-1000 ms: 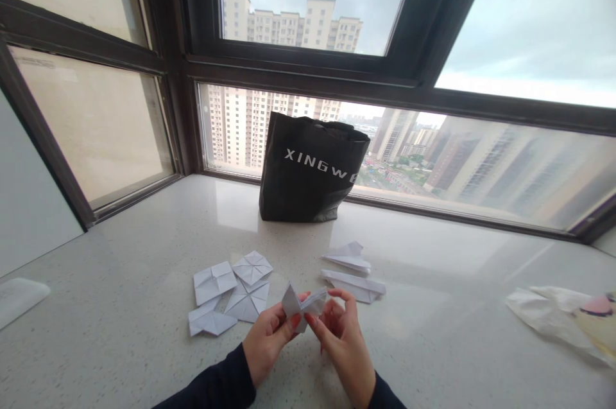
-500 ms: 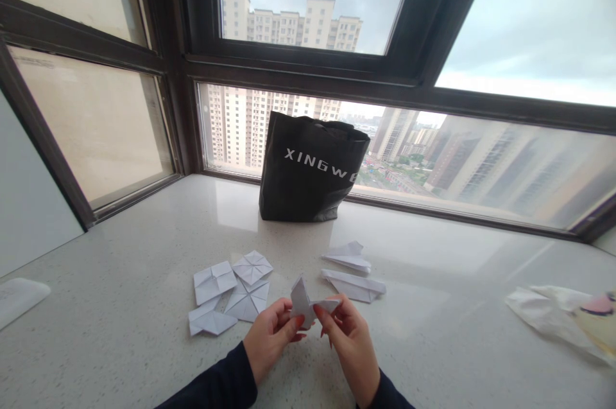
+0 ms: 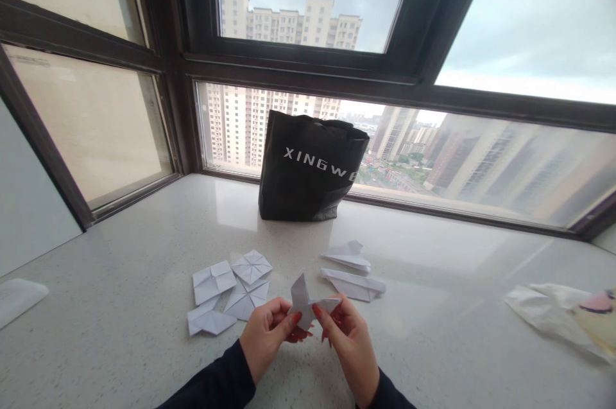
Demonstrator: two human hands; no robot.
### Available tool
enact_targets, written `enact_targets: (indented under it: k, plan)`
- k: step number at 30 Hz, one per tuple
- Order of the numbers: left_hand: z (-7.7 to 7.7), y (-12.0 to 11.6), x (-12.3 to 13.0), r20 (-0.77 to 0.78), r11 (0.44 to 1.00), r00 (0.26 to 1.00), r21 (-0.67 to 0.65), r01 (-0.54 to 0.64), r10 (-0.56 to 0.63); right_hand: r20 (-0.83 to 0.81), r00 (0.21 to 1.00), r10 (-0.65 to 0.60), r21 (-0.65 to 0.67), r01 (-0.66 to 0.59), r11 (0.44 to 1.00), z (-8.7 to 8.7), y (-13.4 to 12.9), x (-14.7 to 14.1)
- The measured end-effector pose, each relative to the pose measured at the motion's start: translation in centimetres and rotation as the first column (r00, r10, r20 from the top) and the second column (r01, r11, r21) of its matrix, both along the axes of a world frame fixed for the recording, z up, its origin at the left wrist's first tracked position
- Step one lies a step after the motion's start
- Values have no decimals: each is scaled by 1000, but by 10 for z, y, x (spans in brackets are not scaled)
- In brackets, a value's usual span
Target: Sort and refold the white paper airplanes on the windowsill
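A folded white paper piece (image 3: 301, 296) with pointed flaps is held up between my two hands, near the bottom middle of the view. My left hand (image 3: 269, 333) pinches its lower left part between thumb and fingers. At the right flap, my right hand (image 3: 347, 339) grips the paper with thumb and fingers. One flap points upward, another points right. Behind my left hand lie several folded white papers (image 3: 212, 282), some overlapping. Two long folded papers (image 3: 353, 285) rest behind my right hand.
A black bag (image 3: 310, 171) with white letters stands at the back against the window. On the right lies a white wrapper (image 3: 543, 313) with a printed picture. A white object (image 3: 22, 298) sits at the left edge of the speckled counter (image 3: 433, 332).
My left hand has shifted slightly left, and its thumb sits a little higher on the paper. More of the paper's lower middle shows between my thumbs.
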State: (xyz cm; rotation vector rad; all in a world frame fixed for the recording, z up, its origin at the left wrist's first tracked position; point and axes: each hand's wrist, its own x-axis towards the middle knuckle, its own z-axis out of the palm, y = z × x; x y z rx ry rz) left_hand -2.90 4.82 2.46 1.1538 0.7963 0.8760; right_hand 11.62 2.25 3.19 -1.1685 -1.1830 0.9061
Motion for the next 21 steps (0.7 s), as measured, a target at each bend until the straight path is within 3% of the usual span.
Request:
enact_targets:
  k: [13, 21]
  plan:
    - [-2, -2, 0, -92, 999, 995, 34, 34, -31, 41, 999, -17, -95, 21, 995, -3, 6, 5]
    - [-2, -5, 1, -56, 993, 998, 113, 34, -28, 74, 996, -45, -83, 51, 995, -4, 4, 8]
